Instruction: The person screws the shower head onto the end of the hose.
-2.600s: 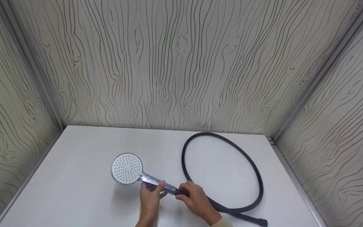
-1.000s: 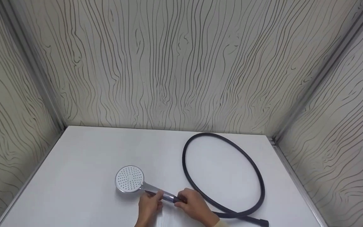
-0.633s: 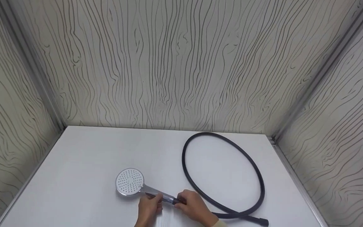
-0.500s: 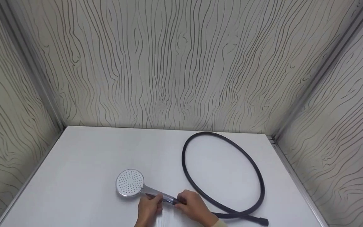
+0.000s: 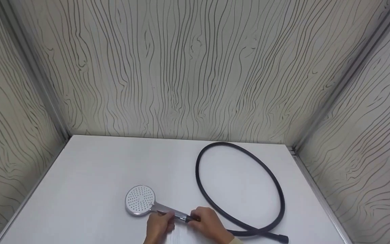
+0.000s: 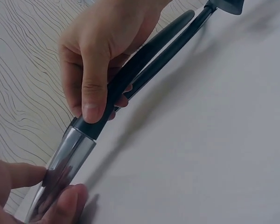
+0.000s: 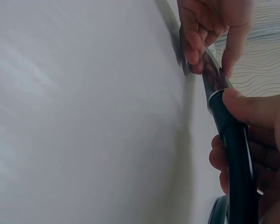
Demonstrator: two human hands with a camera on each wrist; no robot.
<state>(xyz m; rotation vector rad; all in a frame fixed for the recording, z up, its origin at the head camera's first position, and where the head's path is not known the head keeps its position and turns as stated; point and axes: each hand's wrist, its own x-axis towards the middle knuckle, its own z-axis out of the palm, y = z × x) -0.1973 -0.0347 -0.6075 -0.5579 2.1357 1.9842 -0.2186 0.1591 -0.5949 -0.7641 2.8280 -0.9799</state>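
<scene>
A chrome shower head (image 5: 141, 200) with a round white spray face lies low over the table's near part, face up. My left hand (image 5: 159, 226) pinches its chrome handle (image 6: 67, 156) between thumb and fingers. At the lower end of that handle, my right hand (image 5: 208, 223) grips the black end of a shower hose (image 7: 238, 163). Handle and hose end meet in line in both wrist views; whether they are threaded together I cannot tell. The hose's other end, with a flared black connector (image 5: 283, 239), rests at the lower right.
A wide loop of the black hose spreads over the right half of the white table (image 5: 90, 176), crossing itself near the front. Walls with a wood-grain pattern (image 5: 181, 67) close off the back and both sides, with grey metal strips (image 5: 32, 71) in the corners.
Both hands have come down toward the table's near edge with the shower head, which sits lower and nearer the surface. The grips look the same; the hose loop has barely shifted.
</scene>
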